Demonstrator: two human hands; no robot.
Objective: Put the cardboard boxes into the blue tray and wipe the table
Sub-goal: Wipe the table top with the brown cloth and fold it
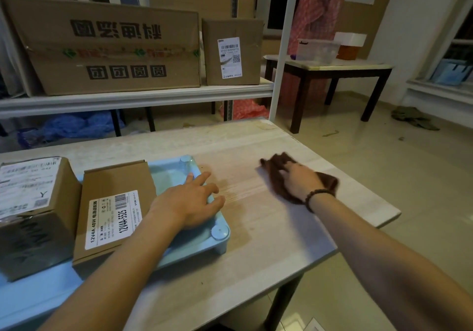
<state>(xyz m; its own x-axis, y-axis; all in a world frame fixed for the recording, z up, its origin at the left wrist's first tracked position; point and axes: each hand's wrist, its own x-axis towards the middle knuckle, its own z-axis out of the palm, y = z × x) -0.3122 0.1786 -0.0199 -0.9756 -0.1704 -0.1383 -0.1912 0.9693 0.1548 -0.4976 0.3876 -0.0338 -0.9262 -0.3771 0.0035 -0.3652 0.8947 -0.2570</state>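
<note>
So the right hand point(300, 181) is laid flat on a brown cloth point(277, 177), fingers spread and pressed down on top of it rather than curled round it, so the cloth is pinned against the wooden table point(256, 228) and not really gripped. The cloth is bunched out past the fingertips on the far side and sticks out beside the wrist too, where a dark bead bracelet point(318, 194) is worn. A slightly darker, damp-looking streak can be made out on the wood between the two hands. The left hand point(189, 202) is rested palm down on the right end of the blue tray point(217, 243), fingers loosely apart and stretched over the tray's rim toward the tabletop; nothing is held in it, it's just planted there. Two cardboard boxes are sat in the tray to the left of that hand: a flat one with a white label point(112, 213) just beside the left forearm, and a taller one with a shipping label point(33, 210) touching it at the far left. The tray is placed at the left side of the table, the cloth out on the bare right half. Bigger cartons point(107, 46) are stacked on a white shelf point(133, 98) behind
</note>
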